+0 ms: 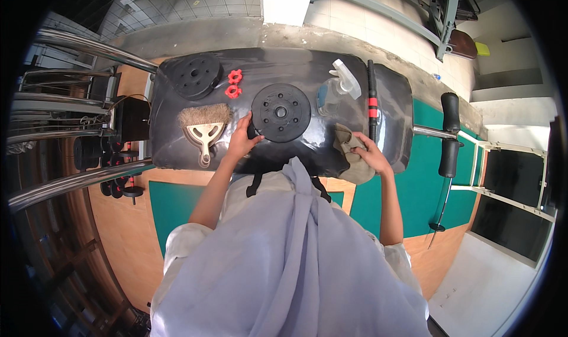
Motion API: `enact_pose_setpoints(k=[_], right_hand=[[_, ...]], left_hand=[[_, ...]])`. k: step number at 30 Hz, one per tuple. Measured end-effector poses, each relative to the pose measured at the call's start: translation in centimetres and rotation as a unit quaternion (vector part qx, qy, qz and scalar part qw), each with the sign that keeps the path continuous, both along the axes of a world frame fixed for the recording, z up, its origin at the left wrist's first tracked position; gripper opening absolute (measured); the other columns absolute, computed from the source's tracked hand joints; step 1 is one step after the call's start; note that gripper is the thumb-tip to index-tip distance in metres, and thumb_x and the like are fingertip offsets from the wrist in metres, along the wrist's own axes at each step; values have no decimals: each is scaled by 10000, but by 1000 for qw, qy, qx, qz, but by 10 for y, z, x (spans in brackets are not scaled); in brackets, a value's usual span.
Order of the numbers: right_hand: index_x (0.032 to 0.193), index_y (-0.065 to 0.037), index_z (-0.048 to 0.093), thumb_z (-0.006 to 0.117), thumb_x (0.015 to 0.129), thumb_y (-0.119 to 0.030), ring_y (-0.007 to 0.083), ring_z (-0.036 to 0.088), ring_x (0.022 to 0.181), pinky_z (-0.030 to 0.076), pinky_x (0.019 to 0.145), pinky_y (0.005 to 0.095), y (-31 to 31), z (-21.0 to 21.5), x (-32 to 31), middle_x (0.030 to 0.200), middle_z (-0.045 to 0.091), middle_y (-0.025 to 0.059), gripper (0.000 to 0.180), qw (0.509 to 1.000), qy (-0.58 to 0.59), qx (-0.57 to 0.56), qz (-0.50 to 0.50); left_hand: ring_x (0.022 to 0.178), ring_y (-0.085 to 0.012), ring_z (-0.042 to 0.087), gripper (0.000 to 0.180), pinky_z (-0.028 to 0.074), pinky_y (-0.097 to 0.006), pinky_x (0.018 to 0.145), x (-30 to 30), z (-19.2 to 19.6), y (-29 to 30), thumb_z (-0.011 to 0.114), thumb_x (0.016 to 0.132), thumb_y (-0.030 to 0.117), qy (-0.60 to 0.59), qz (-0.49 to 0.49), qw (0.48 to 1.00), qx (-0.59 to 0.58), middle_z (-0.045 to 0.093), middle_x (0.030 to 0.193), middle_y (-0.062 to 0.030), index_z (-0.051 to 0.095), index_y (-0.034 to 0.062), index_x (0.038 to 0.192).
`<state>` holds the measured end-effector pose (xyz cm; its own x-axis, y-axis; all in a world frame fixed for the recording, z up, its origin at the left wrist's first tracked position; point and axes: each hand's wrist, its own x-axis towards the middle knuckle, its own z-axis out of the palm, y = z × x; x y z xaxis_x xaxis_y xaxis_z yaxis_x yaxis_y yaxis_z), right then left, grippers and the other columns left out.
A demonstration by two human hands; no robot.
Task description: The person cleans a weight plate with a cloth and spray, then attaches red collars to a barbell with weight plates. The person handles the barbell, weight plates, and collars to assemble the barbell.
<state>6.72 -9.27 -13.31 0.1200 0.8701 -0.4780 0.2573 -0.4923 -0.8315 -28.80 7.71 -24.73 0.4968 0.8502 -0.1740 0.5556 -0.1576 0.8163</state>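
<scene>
A round black weight plate (pixel 290 126) lies on the black padded bench (pixel 248 59) in front of me. My left hand (pixel 241 141) touches its left edge, thumb and fingers spread apart. To the right, my right hand (pixel 371 154) grips a grey-brown cloth (pixel 354 168) that rests at the bench's near edge. Beyond the cloth stands a clear spray bottle (pixel 331 97) with a white trigger head. A black dumbbell bar (pixel 371 91) with red bands lies right of the bottle. Left of my left hand is a brush (pixel 204 127) with a cream handle and brown bristles.
Another black weight plate (pixel 197 77) and two red star-shaped collar nuts (pixel 234 84) lie at the bench's far left. Chrome machine bars (pixel 97 48) reach in from the left. Padded rollers (pixel 450 112) stick out at the right above green matting (pixel 435 201). Dumbbells (pixel 131 190) sit on the floor.
</scene>
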Motion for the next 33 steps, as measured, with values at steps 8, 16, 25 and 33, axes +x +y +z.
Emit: enact_pose_setpoints(k=[8,16,25,33], right_hand=[[1285,-182,507,565,753,-42,287,548,1033,473,879,373,120,-15,-122,1324,493,82,553,900,-371,192,122],[1092,-235,654,610,722,-98,244,563,937,524,762,376,124,-43,-154,1288,543,-28,397,812,-320,164,459],[1094,-247,657,626,716,-118,228,526,1033,490,807,362,159,-59,-164,1342,490,-48,400,745,-480,313,342],[1211,-205,591,601,717,-88,205,506,1001,472,784,358,196,-65,-142,1401,424,-52,508,747,-537,260,293]], left_hand=[[1204,-300,491,917,414,-360,990,0,4,-1,816,657,193,-18,14,1000,-19,459,1314,-159,300,50,1401],[1257,-288,450,1075,394,-362,1013,0,-1,-1,820,641,164,-16,36,997,-68,424,1384,-168,108,58,1439],[1283,-304,412,1192,354,-384,1051,-5,-14,-5,798,675,168,-71,33,993,-87,407,1410,-138,-107,95,1448],[1210,-379,462,1154,362,-404,1037,-10,-18,-7,719,738,121,-63,13,993,-103,356,1451,-76,-209,112,1424]])
